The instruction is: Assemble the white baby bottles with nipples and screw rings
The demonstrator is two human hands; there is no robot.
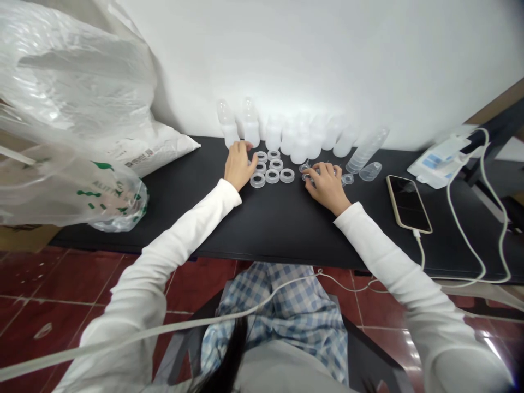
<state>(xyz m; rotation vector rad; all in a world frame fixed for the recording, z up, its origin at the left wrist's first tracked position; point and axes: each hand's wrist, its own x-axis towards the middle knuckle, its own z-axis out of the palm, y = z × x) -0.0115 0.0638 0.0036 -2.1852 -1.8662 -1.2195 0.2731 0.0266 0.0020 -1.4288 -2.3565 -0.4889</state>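
Several translucent rings (287, 175) lie grouped on the black table. My left hand (239, 165) is at their left edge, fingers curled by the rings; what the fingertips hold, if anything, is too small to tell. My right hand (326, 184) rests over small clear nipples (347, 179), its fingers spread and touching them. Behind the hands, several frosted bottles (301, 143) stand along the wall. Two bottles with domed clear caps (249, 121) stand at the left of that row. A leaning stack of clear caps (367, 150) and one loose cap (370, 171) are right of my right hand.
Large plastic bags (82, 93) fill the left side. At the right lie a phone (408, 203) with a charging cable, a white and blue package (440, 159) and looping white cords. One cord crosses low over my lap. The black table (295, 229) has its front edge near me.
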